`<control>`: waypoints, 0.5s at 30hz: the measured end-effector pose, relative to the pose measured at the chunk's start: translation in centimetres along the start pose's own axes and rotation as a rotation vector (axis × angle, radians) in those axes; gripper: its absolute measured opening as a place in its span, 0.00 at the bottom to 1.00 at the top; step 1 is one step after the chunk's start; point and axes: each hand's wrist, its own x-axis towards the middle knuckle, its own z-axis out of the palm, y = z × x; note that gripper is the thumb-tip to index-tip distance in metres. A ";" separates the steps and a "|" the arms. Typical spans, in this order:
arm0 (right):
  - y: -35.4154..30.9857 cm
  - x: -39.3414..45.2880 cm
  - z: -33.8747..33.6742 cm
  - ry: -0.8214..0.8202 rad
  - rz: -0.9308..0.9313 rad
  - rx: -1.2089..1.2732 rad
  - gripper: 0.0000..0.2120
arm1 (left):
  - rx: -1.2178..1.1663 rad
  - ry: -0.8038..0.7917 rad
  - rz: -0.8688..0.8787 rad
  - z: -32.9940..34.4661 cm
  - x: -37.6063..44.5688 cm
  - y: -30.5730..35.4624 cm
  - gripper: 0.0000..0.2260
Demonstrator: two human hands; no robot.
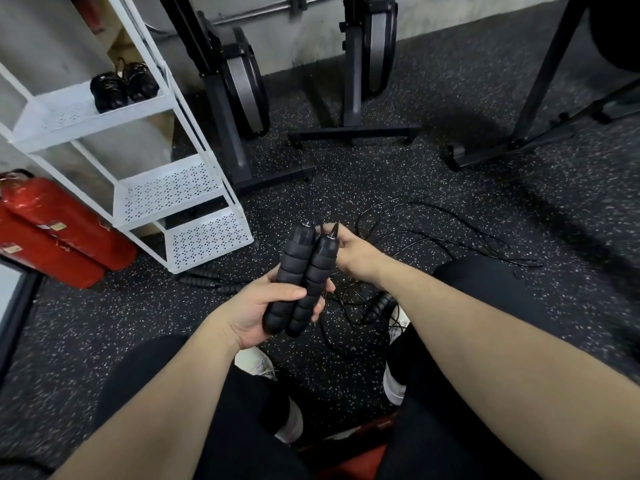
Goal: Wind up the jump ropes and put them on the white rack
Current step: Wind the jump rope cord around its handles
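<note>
My left hand (pixel 258 311) grips two black foam jump-rope handles (pixel 301 278) side by side, their tips pointing up and away. My right hand (pixel 355 254) pinches the thin black cord right at the handle tips. The loose cord (pixel 446 237) trails in tangled loops over the floor to the right. Two wound black ropes (pixel 123 86) lie on an upper shelf of the white rack (pixel 173 192) at the left. More black handles (pixel 207 282) lie on the floor beside the rack's foot, and another handle (pixel 379 306) sits under my right forearm.
Two red fire extinguishers (pixel 52 233) lie left of the rack. Black exercise machines (pixel 242 95) stand behind it, with another frame (pixel 540 98) at the right. My knees and white shoes (pixel 254 362) are below my hands, on the speckled rubber floor (pixel 381 168).
</note>
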 end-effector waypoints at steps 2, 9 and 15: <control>-0.1 -0.1 0.2 -0.002 -0.020 -0.023 0.16 | 0.008 0.012 -0.010 0.1 0.2 0.0 0.36; -2.2 -0.4 0.2 0.123 0.080 0.360 0.18 | 0.078 0.411 -0.017 0.9 1.6 -0.7 0.17; -4.2 -1.8 -0.3 -0.028 0.137 0.977 0.20 | 0.115 0.422 -0.109 1.4 2.4 -2.0 0.15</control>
